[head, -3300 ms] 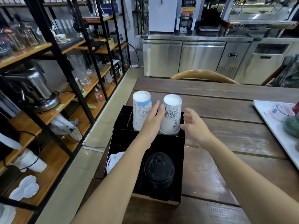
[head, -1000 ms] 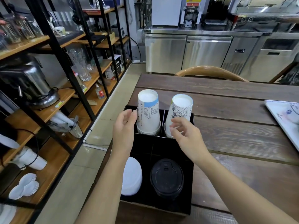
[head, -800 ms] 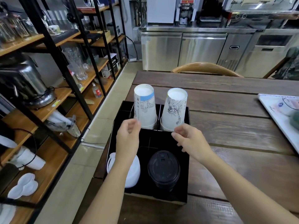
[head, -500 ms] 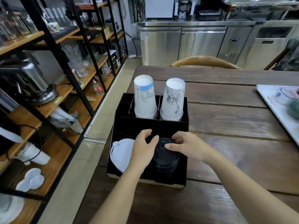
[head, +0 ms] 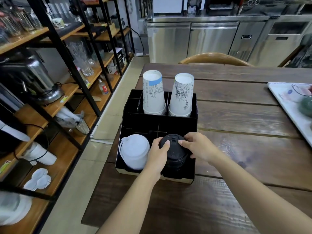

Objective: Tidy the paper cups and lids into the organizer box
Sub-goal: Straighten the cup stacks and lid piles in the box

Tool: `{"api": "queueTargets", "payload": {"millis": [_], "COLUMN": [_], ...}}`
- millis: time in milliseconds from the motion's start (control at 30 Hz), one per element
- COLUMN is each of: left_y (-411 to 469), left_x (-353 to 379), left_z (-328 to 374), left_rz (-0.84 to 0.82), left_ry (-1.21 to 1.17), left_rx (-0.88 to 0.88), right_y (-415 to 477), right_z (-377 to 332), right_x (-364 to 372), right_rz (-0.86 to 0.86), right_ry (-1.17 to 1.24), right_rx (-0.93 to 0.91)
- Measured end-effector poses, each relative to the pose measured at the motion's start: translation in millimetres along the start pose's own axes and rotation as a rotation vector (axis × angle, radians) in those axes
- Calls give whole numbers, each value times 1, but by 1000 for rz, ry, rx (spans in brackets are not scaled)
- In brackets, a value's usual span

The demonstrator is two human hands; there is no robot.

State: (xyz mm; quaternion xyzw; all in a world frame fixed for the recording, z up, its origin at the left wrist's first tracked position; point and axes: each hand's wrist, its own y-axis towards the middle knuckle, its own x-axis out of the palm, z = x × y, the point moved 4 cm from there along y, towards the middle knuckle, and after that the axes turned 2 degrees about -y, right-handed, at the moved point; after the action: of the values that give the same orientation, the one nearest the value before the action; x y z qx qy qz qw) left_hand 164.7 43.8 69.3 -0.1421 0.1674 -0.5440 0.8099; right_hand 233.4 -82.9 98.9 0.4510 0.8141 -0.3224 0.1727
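A black organizer box [head: 143, 122] sits at the left edge of the wooden table. Its two rear slots hold upside-down stacks of paper cups: one with a blue band [head: 153, 93] on the left, one with a line drawing [head: 182, 96] on the right. In the front left slot lies a stack of white lids [head: 135, 151]. In the front right slot stands a stack of black lids [head: 174, 153]. My left hand [head: 157, 157] grips the black stack from the left and my right hand [head: 198, 146] from the right, fingertips on the top lid.
A white tray [head: 285, 98] with a green object lies at the table's right edge. A wooden chair back [head: 214, 59] stands at the far side. Metal shelving [head: 67, 65] with glassware and appliances runs along the left. Steel counters line the back.
Both hands dropped from beside the cup stacks to the black lid stack and now clasp it on both sides. The box and cups stayed where they were.
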Motion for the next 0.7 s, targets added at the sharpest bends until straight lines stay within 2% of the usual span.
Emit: {"api": "queueTargets", "payload": {"millis": [267, 467, 700], "left_y": [7, 9, 8], "left_x": [11, 12, 10], "left_z": [-1, 4, -9], "left_rz": [60, 37, 10], "left_ry": [-233, -164, -233], "left_rx": [-106, -34, 35], "right_y": [1, 1, -2], "right_z": [-8, -1, 2], "right_x": [-1, 3, -2], "right_rz": [44, -28, -48], "right_ry": [-130, -118, -62], "right_rx": [76, 145, 38]}}
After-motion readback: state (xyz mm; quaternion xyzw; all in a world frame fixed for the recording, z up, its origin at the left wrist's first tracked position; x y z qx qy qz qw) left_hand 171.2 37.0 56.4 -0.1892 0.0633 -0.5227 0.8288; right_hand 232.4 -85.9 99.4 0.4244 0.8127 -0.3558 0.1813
